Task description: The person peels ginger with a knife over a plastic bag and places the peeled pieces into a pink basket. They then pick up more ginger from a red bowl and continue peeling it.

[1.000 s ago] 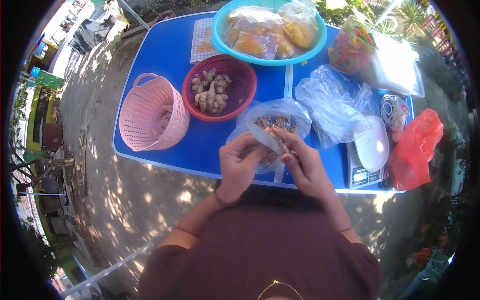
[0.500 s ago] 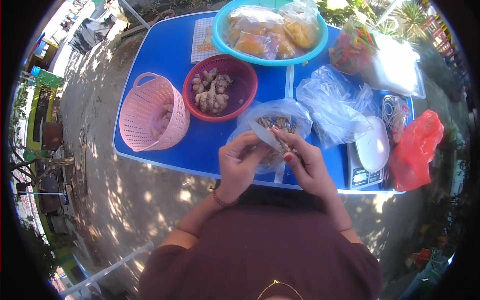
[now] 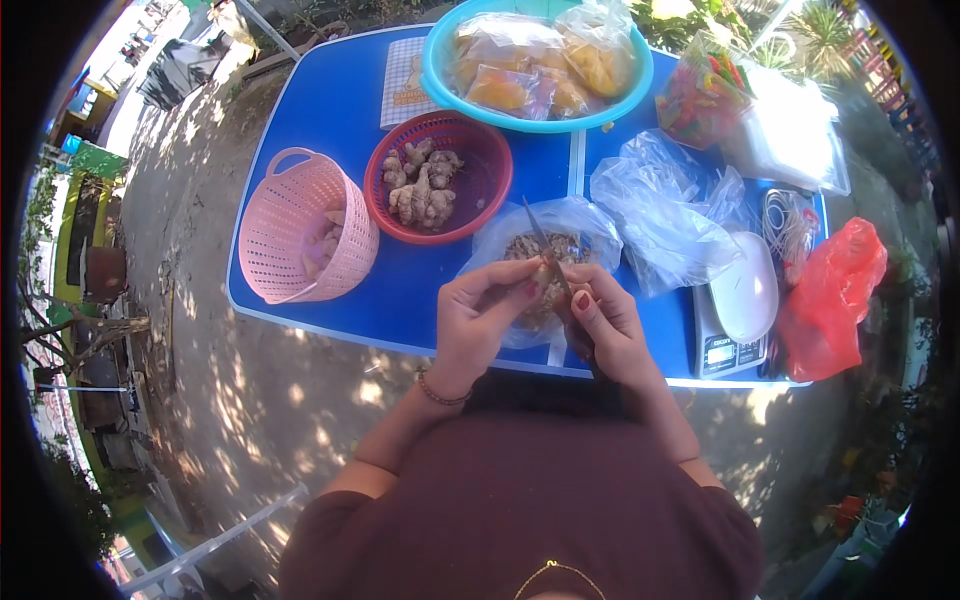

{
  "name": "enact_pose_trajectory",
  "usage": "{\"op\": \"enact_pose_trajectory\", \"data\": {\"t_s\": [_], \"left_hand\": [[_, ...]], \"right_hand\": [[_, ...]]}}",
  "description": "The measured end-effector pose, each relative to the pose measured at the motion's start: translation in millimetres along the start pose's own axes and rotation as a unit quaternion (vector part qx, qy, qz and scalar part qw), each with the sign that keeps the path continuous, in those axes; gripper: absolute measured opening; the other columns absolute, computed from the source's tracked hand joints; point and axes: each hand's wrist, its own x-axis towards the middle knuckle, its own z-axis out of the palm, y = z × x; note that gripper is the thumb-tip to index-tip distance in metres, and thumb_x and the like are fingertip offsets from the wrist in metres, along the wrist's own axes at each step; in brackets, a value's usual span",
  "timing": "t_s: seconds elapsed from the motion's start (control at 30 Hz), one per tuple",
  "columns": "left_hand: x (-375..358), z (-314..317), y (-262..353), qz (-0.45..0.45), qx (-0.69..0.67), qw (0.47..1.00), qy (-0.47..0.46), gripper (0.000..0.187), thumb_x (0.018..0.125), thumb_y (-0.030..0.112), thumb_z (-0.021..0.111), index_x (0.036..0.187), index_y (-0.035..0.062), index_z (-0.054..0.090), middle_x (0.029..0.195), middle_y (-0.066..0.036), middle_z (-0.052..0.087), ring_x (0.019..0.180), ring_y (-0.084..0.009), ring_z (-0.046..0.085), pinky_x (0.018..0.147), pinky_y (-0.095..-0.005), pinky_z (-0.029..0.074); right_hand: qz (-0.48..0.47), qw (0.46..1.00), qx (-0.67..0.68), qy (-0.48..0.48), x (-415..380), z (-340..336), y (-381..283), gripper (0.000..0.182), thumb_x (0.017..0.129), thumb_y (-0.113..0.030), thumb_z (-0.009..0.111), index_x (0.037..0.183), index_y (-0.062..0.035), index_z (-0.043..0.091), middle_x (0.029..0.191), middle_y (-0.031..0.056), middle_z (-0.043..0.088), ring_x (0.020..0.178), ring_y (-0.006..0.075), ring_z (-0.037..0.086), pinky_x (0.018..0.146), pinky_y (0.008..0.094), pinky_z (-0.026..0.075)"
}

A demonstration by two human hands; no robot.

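My right hand [image 3: 608, 322] is closed round the dark handle of a knife [image 3: 551, 245], its blade pointing up and away from me. A small piece of ginger [image 3: 546, 284] is pinched between the fingertips of my left hand [image 3: 480, 315], right against the blade. Both hands are over a clear plastic bag [image 3: 490, 242] lined with brownish peelings [image 3: 528, 248]. To the left, a red basket [image 3: 493, 215] holds several knobbly ginger roots [image 3: 424, 195]. Beside it, a pink basket [image 3: 275, 245] with a handle has a few pale peeled pieces [image 3: 325, 240] inside.
A turquoise basin [image 3: 433, 75] of bagged yellowish food stands at the back of the blue table [image 3: 320, 110]. Rightward lie a crumpled clear bag [image 3: 665, 220], a kitchen scale [image 3: 728, 355] with a white tray, a red plastic bag [image 3: 835, 300] and a bag of colourful items [image 3: 705, 95].
The knife has turned: its broad side faced me before, and now it shows narrow with the tip pointing farther up. My fingers have shifted around the ginger piece. The baskets stay put.
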Motion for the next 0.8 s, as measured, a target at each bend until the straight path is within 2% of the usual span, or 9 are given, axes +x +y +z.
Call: {"op": "enact_pose_trajectory", "data": {"t_s": [0.1, 0.17, 0.3, 0.4, 0.5, 0.6, 0.7, 0.8], "left_hand": [[2, -4, 4, -0.075, -0.086, 0.993, -0.015, 0.024, 0.088, -0.001, 0.059, 0.112, -0.0038, 0.060, 0.103, -0.013, 0.066, 0.093, -0.0155, 0.064, 0.083, -0.0242, 0.053], [4, -7, 2, -0.120, -0.154, 0.981, -0.019, 0.027, 0.089, 0.001, 0.058, 0.115, -0.0033, 0.058, 0.105, -0.012, 0.065, 0.093, -0.0154, 0.064, 0.084, -0.0234, 0.052], [4, -1, 3, -0.147, -0.231, 0.962, 0.008, 0.031, 0.089, 0.001, 0.058, 0.120, -0.0034, 0.055, 0.108, -0.012, 0.064, 0.095, -0.0161, 0.064, 0.085, -0.0248, 0.053], [3, -1, 1, -0.148, -0.236, 0.960, 0.018, 0.034, 0.088, 0.000, 0.058, 0.121, -0.0030, 0.054, 0.110, -0.012, 0.063, 0.097, -0.0171, 0.064, 0.085, -0.0258, 0.054], [2, 0, 0, -0.112, -0.212, 0.971, 0.013, 0.034, 0.086, 0.000, 0.061, 0.120, -0.0030, 0.055, 0.110, -0.013, 0.063, 0.098, -0.0186, 0.064, 0.086, -0.0284, 0.054], [0, 0, -1, -0.087, -0.184, 0.979, 0.024, 0.033, 0.085, 0.001, 0.065, 0.117, -0.0030, 0.058, 0.109, -0.013, 0.064, 0.097, -0.0194, 0.064, 0.087, -0.0318, 0.052], [0, -1, -3, -0.075, -0.176, 0.981, 0.032, 0.032, 0.085, 0.000, 0.063, 0.116, -0.0036, 0.058, 0.109, -0.014, 0.064, 0.097, -0.0195, 0.064, 0.086, -0.0323, 0.053], [-1, -4, -7, -0.074, -0.165, 0.983, 0.038, 0.031, 0.086, -0.003, 0.059, 0.117, -0.0040, 0.057, 0.110, -0.015, 0.064, 0.098, -0.0201, 0.064, 0.086, -0.0324, 0.055]], "right_hand": [[0.032, 0.991, 0.126, 0.004, 3, 5, -3, 0.037, 0.101, -0.025, 0.040, 0.131, -0.0057, 0.047, 0.069, -0.0023, 0.044, 0.044, 0.0013, 0.034, 0.041, 0.0164, 0.028], [0.024, 0.996, 0.083, 0.022, 4, 4, -3, 0.039, 0.100, -0.027, 0.040, 0.133, -0.0055, 0.045, 0.069, -0.0022, 0.045, 0.045, 0.0018, 0.035, 0.042, 0.0165, 0.029], [0.010, 0.998, -0.055, 0.017, 2, -3, 5, 0.044, 0.099, -0.029, 0.043, 0.135, -0.0039, 0.042, 0.071, 0.0006, 0.049, 0.050, 0.0044, 0.042, 0.047, 0.0183, 0.034], [-0.061, 0.965, -0.256, 0.016, 0, 3, -4, 0.047, 0.098, -0.028, 0.047, 0.136, -0.0033, 0.040, 0.076, 0.0064, 0.055, 0.058, 0.0119, 0.052, 0.056, 0.0247, 0.042], [-0.086, 0.947, -0.308, 0.027, 1, 8, -8, 0.048, 0.096, -0.026, 0.050, 0.137, -0.0049, 0.039, 0.084, 0.0137, 0.061, 0.067, 0.0219, 0.058, 0.066, 0.0322, 0.046], [-0.075, 0.934, -0.348, 0.017, 0, 8, -13, 0.047, 0.095, -0.023, 0.051, 0.137, -0.0069, 0.040, 0.097, 0.0181, 0.063, 0.074, 0.0286, 0.061, 0.070, 0.0343, 0.047], [-0.076, 0.930, -0.360, 0.006, 0, 5, -12, 0.047, 0.094, -0.023, 0.052, 0.136, -0.0067, 0.041, 0.107, 0.0195, 0.061, 0.078, 0.0311, 0.061, 0.073, 0.0353, 0.048], [-0.111, 0.923, -0.369, 0.002, 3, 6, -14, 0.044, 0.094, -0.019, 0.052, 0.134, -0.0055, 0.043, 0.107, 0.0183, 0.061, 0.078, 0.0308, 0.062, 0.073, 0.0370, 0.049]]}}
